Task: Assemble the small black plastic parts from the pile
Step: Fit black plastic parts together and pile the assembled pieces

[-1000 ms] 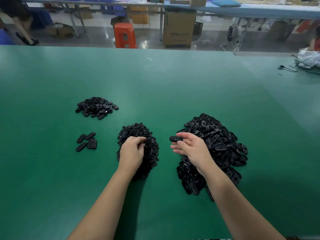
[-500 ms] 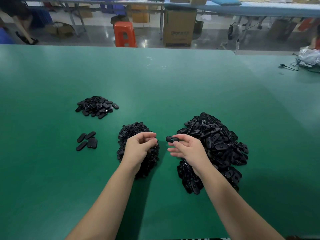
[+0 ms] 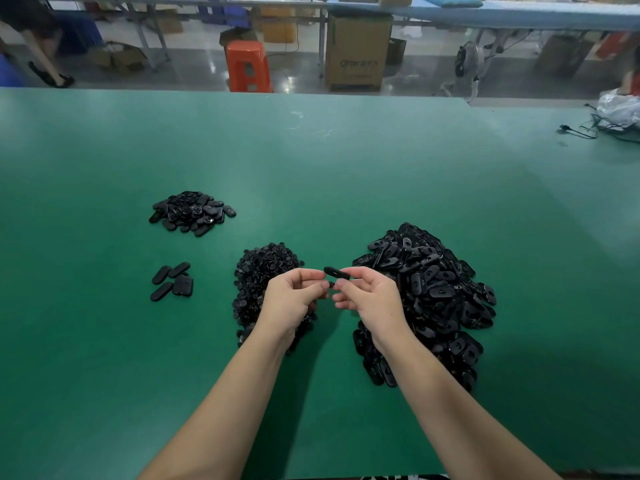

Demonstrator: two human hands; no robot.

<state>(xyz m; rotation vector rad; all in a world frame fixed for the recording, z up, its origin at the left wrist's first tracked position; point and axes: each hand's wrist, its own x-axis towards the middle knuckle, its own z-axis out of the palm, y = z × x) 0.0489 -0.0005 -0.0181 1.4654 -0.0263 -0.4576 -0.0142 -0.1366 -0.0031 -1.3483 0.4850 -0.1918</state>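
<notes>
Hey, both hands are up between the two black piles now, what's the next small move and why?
Probably press the small black piece pinched in the left hand into the flat oval black plastic part held by the right hand; their fingertips nearly touch, and nothing looks joined yet.

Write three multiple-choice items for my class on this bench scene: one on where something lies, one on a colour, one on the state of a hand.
1. Where does the biggest pile of oval parts lie?
A. Far left of the table
B. Right of the hands
C. On the floor

2. What colour is the stool beyond the table?
A. Orange
B. Blue
C. White

3. What is the right hand doing?
A. Lying flat on the table
B. Pinching an oval black part
C. Reaching for the cardboard box

Answers:
1. B, the large heap sits just right of the right hand.
2. A, the plastic stool on the floor is orange.
3. B, its fingertips hold the part up next to the left hand.
</notes>
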